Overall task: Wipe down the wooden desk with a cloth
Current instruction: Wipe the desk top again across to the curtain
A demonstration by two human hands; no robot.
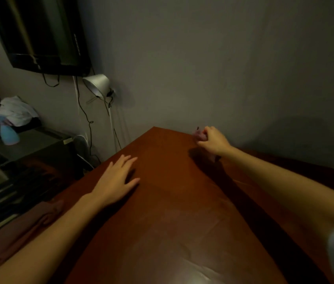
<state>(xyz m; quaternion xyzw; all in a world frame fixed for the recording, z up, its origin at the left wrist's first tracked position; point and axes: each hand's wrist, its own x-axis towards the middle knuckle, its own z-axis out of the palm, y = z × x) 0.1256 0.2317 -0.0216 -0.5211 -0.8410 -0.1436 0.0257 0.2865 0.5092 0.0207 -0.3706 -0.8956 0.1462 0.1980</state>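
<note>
Dim, soft, warped wide-angle edges.

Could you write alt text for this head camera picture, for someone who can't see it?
A person's right hand grips a bunched pinkish cloth at the far edge of a reddish wooden desk, against a grey wall. The left hand rests flat on the desk.

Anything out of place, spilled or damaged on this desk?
No spill or damage shows. Only oddity: pale creases cross the near end of the desk, as if a covering film were wrinkled. The right hand grips the cloth by the wall; the left hand rests flat.
</note>
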